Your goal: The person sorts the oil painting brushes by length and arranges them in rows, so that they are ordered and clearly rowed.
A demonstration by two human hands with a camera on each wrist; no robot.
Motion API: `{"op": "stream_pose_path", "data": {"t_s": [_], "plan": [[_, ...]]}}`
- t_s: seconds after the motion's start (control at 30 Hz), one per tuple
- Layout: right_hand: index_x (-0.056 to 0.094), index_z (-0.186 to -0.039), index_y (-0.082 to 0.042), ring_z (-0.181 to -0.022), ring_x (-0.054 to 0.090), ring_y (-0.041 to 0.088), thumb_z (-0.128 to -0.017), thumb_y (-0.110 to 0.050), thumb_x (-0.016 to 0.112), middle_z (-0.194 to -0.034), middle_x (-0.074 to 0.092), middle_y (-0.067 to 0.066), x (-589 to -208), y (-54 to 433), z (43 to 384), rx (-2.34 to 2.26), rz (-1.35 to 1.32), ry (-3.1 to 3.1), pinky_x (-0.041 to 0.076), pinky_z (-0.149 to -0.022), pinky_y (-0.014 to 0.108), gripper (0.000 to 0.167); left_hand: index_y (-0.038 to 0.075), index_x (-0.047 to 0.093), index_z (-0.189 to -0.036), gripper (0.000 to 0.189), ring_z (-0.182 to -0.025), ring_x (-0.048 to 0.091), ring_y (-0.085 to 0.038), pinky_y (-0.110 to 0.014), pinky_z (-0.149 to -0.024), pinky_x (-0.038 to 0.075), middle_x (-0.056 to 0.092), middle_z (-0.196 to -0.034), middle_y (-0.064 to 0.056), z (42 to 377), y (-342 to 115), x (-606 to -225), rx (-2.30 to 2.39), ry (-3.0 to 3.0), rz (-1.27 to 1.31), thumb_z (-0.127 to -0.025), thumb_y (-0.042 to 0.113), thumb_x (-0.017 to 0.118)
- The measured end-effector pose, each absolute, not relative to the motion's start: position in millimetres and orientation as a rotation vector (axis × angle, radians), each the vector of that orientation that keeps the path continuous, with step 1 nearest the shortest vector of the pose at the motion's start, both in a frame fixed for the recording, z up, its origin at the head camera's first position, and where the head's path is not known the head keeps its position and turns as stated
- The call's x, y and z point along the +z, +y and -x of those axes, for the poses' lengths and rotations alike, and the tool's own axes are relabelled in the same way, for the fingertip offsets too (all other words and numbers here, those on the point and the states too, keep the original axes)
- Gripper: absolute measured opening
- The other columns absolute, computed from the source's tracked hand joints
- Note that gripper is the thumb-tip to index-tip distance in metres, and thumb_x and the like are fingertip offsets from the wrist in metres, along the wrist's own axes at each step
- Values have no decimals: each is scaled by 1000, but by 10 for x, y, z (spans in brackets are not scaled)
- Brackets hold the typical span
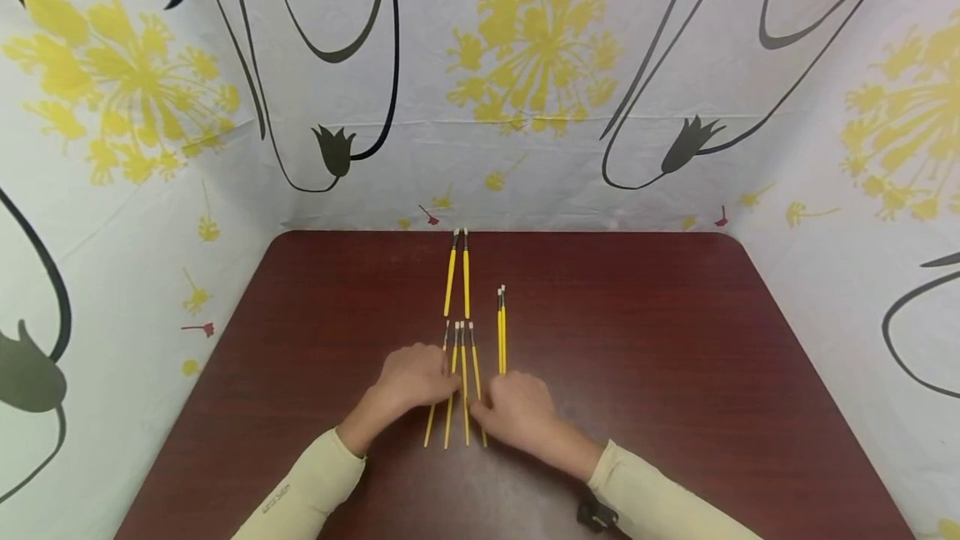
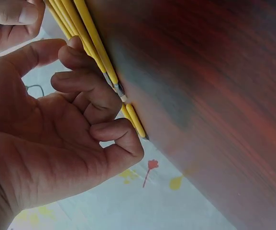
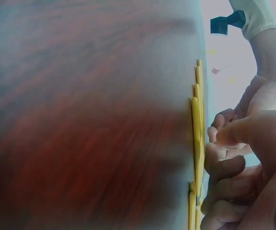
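Note:
Several yellow paintbrushes [image 1: 467,427] lie in a near row on the table, pale tips pointing away from me. Over this row's left side is my left hand [image 1: 418,375], fingers loosely curled beside the brushes; the left wrist view shows nothing gripped in its palm. My right hand [image 1: 521,411] rests low at the row's right side, its thumb beside the rightmost brush. In the right wrist view its fingers are bent, with brush handles [image 3: 196,124] alongside. Whether fingertips touch the brushes cannot be made out. Just beyond the right hand lies a pair of brushes [image 1: 502,327], partly hidden by it.
Two more paintbrushes [image 1: 467,282] lie end-on beyond the near row, reaching the far edge of the dark red-brown table [image 1: 637,307]. A white cloth [image 1: 540,173] with yellow and grey flower prints surrounds it. A small black device [image 1: 596,513] sits by the right sleeve.

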State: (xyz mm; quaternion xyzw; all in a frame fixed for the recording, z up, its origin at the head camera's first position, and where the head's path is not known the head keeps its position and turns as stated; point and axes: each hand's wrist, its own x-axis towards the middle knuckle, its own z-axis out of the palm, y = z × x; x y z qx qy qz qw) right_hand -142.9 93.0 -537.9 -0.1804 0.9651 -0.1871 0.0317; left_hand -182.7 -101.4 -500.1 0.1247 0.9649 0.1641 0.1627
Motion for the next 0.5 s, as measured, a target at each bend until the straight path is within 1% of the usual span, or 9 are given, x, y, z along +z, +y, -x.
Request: {"op": "stream_pose_path", "data": {"t_s": [0.07,0.2,0.3,0.4,0.5], "plan": [[43,-52,-26,-41,32,4,-97,-45,70,-46,35,-15,-5368,941,1450,-608,549,3001,29,-40,25,56,24,38,-49,46,-46,25,-10,-29,-46,21,27,-46,12,1852,-1019,-4999,490,2768,-343,-88,30,62],[55,-62,-27,-44,41,3,-96,-43,73,-51,46,-17,-5331,989,1518,-717,546,3057,34,-43,24,41,24,43,-52,53,-46,30,-10,-28,-46,23,32,-48,11,1908,-1019,-4998,553,2816,-337,-96,42,66],[62,-73,-27,-45,44,1,-95,-38,75,-52,50,-19,-5311,1048,1590,-843,545,3045,37,-45,23,28,22,48,-55,55,-46,33,-10,-28,-46,24,36,-49,10,1954,-1008,-4986,596,2857,-347,-97,50,71],[68,-83,-24,-46,46,-2,-94,-33,77,-54,53,-20,-5303,1111,1676,-954,526,3017,39,-47,22,17,20,55,-62,48,-46,39,-10,-28,-46,27,43,-52,9,2012,-983,-4974,634,2887,-360,-96,49,73],[73,-89,-21,-50,48,-1,-92,-28,80,-61,57,-17,-5297,1166,1759,-1014,485,3013,40,-50,22,10,20,63,-73,37,-48,47,-10,-28,-47,34,53,-58,8,2084,-944,-4980,682,2903,-384,-96,47,74]]}}
